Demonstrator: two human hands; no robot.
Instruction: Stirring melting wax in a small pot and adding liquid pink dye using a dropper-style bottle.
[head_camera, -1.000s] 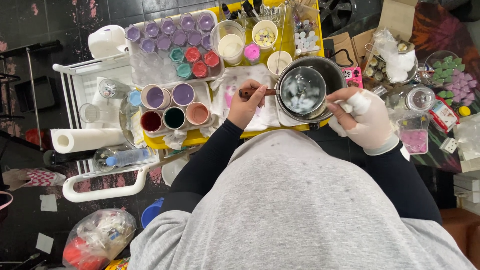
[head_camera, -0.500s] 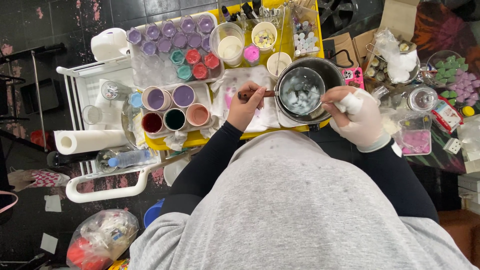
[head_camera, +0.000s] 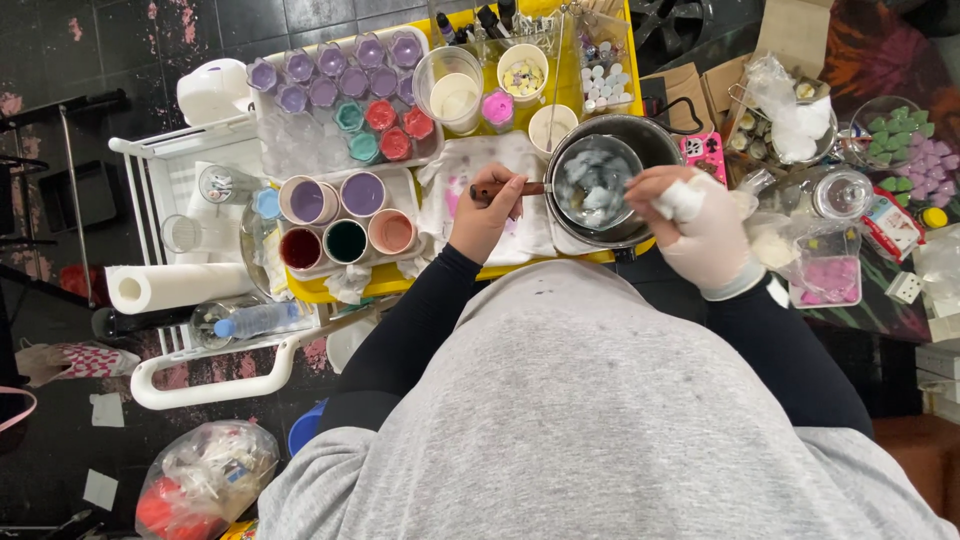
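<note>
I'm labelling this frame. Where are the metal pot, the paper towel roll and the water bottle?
metal pot (head_camera: 640, 140), head view, bare upper rim.
paper towel roll (head_camera: 170, 287), head view, middle of its side.
water bottle (head_camera: 262, 320), head view, middle of its clear body.

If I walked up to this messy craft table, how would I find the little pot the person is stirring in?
Start at the yellow table and go to its right end, just left of the white-gloved right hand. There a small metal pot sits inside a larger dark pan, with whitish lumps in it. Unlike the paper cups of colour to its left, it is shiny metal and has a handle, held by the bare left hand.
</note>
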